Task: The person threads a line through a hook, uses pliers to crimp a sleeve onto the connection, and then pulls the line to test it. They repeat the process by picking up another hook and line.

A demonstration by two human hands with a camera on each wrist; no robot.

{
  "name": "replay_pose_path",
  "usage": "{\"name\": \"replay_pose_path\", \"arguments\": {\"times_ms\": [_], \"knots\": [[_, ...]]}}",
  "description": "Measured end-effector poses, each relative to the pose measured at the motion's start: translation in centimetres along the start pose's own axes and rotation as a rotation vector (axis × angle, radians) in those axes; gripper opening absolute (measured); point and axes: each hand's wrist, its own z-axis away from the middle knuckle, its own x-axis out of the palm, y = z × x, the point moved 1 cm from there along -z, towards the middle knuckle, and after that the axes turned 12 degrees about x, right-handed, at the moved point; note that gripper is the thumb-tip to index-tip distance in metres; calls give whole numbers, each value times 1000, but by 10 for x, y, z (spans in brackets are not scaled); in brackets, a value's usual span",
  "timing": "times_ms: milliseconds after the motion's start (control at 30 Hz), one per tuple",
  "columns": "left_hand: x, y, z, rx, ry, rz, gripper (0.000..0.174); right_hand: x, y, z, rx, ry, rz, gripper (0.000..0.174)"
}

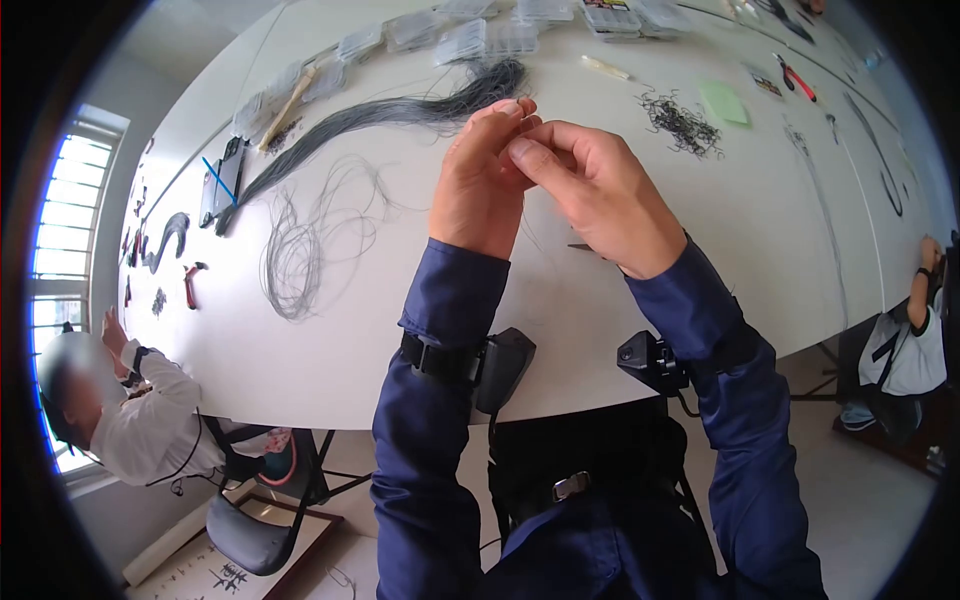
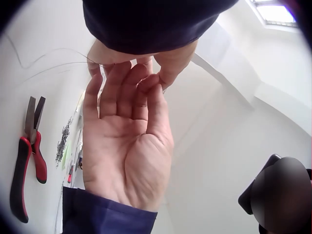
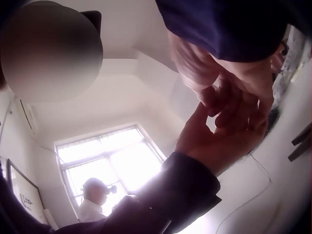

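My left hand and right hand meet above the white table, fingertips close together. A thin strand of fishing line runs into the fingers in the left wrist view; more of the line hangs below them in the right wrist view. Both hands pinch at the line, thumbs against forefingers. Fingers mostly hide the pinched part, and I cannot tell whether a hook is there too. Red-and-black pliers lie on the table, largely covered by my right hand in the head view.
A grey bundle of line and a loose coil lie to the left. Small dark hooks are heaped at the right, near a green pad. Clear plastic boxes line the back. People sit left and right.
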Motion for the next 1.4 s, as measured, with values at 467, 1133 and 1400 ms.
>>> {"name": "replay_pose_path", "arguments": {"times_ms": [467,1133,1400], "knots": [[0,-2,2,2,66,19,13,-4,-9,12,-97,339,291,26],[8,1,1,174,-54,-76,8,-55,-1,64,-179,192,996,42],[3,-2,2,162,-77,-161,10,-54,19,97,-60,146,1075,48]]}}
